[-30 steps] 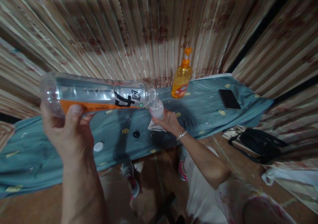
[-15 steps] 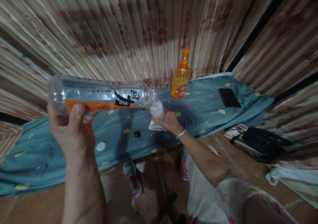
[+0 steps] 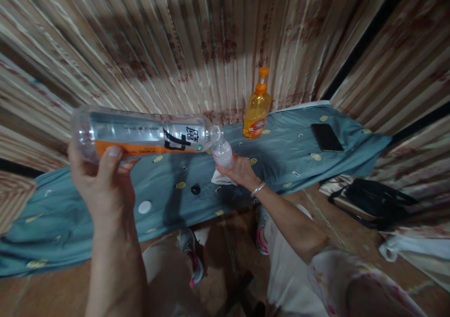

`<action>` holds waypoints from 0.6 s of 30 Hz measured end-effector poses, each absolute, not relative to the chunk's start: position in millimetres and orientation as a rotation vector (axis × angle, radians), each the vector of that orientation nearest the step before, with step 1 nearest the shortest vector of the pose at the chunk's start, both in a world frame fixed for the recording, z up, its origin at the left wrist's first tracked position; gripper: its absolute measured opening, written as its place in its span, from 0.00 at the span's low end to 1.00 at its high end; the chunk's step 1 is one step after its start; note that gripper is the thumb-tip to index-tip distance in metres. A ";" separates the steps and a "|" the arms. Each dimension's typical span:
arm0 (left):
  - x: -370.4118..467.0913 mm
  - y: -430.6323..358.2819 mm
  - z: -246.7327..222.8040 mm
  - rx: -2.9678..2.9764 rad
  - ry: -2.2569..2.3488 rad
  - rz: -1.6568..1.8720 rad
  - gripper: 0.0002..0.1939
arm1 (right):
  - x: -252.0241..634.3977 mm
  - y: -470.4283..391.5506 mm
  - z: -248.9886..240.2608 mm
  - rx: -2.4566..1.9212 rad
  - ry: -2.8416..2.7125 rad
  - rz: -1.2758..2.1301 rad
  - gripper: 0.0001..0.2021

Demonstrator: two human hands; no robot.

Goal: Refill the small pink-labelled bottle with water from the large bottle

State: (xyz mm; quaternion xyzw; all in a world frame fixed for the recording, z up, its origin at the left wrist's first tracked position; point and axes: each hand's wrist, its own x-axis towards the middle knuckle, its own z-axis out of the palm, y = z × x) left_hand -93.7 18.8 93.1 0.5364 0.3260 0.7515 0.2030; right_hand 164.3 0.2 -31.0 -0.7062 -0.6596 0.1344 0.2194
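My left hand grips a large clear plastic bottle near its base. The bottle lies almost level, and its silver and orange label faces me. Its uncapped neck points right and meets the mouth of a small clear bottle. My right hand is wrapped round that small bottle, which leans to the left. Under the small bottle, a folded white tissue shows on the cloth. A black bottle cap and a white round lid lie between my hands and the near edge.
An orange pump bottle stands at the back, before a pleated patterned curtain. A black phone lies on the right of the green cloth. On the floor to the right sits a black bag.
The whole view has shifted very slightly. Both hands keep hold of their bottles, and the two mouths stay together.
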 end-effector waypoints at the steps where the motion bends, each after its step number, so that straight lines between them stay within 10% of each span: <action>1: -92.9 18.8 94.4 1.506 0.896 2.098 0.30 | 164.5 -0.2 -30.1 -1.951 -1.830 0.376 0.26; 18: -90.8 28.7 93.6 1.462 0.841 2.109 0.26 | 166.2 -1.5 -29.1 -1.944 -1.836 0.366 0.27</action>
